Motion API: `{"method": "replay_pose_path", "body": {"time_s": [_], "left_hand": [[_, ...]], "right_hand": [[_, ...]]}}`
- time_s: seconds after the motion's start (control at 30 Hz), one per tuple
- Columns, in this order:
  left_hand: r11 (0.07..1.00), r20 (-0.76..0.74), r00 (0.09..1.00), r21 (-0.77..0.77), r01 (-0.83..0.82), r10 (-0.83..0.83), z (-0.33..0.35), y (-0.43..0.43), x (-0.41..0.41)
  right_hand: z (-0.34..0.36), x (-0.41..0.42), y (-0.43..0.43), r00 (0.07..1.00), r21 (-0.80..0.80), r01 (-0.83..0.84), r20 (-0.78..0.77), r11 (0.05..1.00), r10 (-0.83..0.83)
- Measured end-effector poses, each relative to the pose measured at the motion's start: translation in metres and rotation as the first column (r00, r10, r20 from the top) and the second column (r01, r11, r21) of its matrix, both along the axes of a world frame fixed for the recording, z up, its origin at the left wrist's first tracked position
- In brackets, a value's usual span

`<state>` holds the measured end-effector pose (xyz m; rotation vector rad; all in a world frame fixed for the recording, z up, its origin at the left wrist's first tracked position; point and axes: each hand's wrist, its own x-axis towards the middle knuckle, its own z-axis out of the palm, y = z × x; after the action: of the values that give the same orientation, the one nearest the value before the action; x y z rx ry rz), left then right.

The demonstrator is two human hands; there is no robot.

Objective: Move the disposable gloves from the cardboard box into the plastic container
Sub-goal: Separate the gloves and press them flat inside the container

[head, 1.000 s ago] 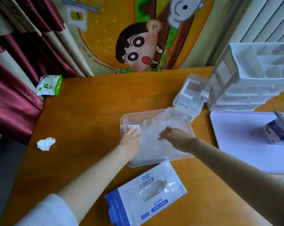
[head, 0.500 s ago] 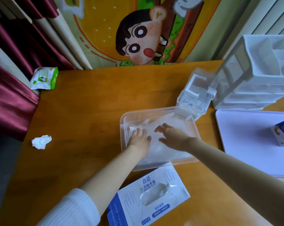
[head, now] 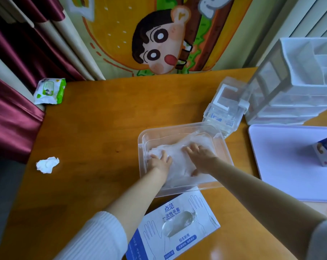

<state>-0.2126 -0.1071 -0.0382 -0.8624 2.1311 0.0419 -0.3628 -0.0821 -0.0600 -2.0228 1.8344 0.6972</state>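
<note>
Left hand (head: 160, 163), right hand (head: 203, 156) flat, pressing gloves (head: 178, 167) into plastic container (head: 142, 139). Risk: slippery pile puffs up, spills over rim when hands lift.

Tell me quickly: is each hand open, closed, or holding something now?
Left hand: open, pressing flat on the gloves in the container.
Right hand: open, spread, pressing the gloves too.

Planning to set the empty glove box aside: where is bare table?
Widest bare table lies left of the plastic container, bordered by the wipes pack and crumpled tissue. A bare band also runs behind the container to the table's far edge. The right is crowded: small clear box, drawer unit, white board.
</note>
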Motion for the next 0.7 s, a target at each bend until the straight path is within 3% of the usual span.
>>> {"method": "replay_pose_path", "body": {"time_s": [0.2,0.37,0.43,0.53,0.6,0.7], "left_hand": [[1.0,-0.044,0.999,-0.028,0.011,-0.012,0.018,-0.006,0.005],[0.993,-0.293,0.955,-0.117,0.003,-0.037,0.056,0.002,0.024],[0.983,-0.453,0.891,-0.175,-0.046,-0.039,0.067,0.009,0.034],[0.964,-0.697,0.717,-0.179,-0.195,0.016,0.08,0.029,0.054],[0.94,-0.801,0.597,-0.164,-0.298,0.05,0.083,0.043,0.071],[0.905,-0.857,0.503,-0.116,-0.409,0.118,0.075,0.066,0.097]], "right_hand": [[0.029,-0.003,0.005,0.963,0.08,0.137,0.225,0.987,-0.151],[0.067,0.013,0.031,0.931,-0.248,0.154,0.362,0.956,-0.056],[0.076,0.025,0.049,0.864,-0.382,0.244,0.503,0.891,-0.021],[0.078,0.045,0.081,0.763,-0.5,0.318,0.639,0.806,0.095],[0.072,0.053,0.104,0.741,-0.539,0.293,0.65,0.789,0.17],[0.059,0.063,0.136,0.753,-0.541,0.196,0.618,0.818,0.228]]}}
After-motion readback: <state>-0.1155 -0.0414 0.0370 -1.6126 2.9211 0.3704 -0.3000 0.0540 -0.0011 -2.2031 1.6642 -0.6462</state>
